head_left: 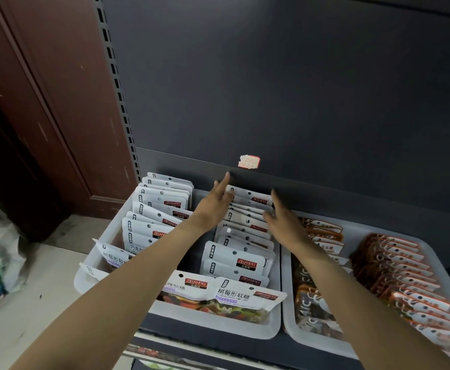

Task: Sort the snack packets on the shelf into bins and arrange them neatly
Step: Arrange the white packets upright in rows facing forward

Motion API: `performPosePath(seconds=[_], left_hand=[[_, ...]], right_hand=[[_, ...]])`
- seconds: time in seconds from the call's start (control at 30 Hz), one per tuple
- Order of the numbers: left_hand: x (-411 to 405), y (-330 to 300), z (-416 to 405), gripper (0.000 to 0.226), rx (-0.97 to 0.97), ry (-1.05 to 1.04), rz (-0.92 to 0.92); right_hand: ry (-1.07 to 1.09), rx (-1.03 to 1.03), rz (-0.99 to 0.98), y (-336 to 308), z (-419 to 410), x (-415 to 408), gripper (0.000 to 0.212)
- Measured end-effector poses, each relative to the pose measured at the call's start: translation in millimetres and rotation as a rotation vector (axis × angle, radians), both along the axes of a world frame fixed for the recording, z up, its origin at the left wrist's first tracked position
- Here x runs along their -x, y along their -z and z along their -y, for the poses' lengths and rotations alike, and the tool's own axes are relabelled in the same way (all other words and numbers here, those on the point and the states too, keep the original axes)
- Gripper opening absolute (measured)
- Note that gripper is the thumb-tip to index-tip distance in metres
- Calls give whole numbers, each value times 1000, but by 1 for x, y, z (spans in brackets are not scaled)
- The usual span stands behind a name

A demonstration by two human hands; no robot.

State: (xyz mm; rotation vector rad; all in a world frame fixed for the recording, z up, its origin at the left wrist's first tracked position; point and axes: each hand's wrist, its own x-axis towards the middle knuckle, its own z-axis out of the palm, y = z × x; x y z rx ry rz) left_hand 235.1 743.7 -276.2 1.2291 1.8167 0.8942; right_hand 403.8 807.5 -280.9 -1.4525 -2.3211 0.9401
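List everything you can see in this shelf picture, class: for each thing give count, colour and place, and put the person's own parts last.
left bin: one, white, left on the shelf
white packets: two rows, too many to count, standing in the left bin
loose packets: two, white, lying across the left bin's front
right bin: one, white, beside the left bin
orange packets: two rows, orange-brown, in the right bin
sticker: one, white and red, on the dark back panel
left hand: open, at the back packets' left
right hand: open, at their right

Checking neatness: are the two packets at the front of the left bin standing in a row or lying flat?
Lying flat. The two front packets lie face-up across the left bin's front edge, labels readable.
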Motion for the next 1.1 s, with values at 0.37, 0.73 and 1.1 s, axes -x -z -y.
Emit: performPosePath(seconds=[0.37,0.73,1.1], left_hand=[[6,-5,23,47,54,43,-205],[6,-18,71,32,102,321,-395],[3,-12,67,22,84,155,-351]], right_hand=[[27,-64,-71,-5,11,-13,53],[-86,-22,61,-5,44,-36,23],[-93,-95,200,-9,49,-22,20]])
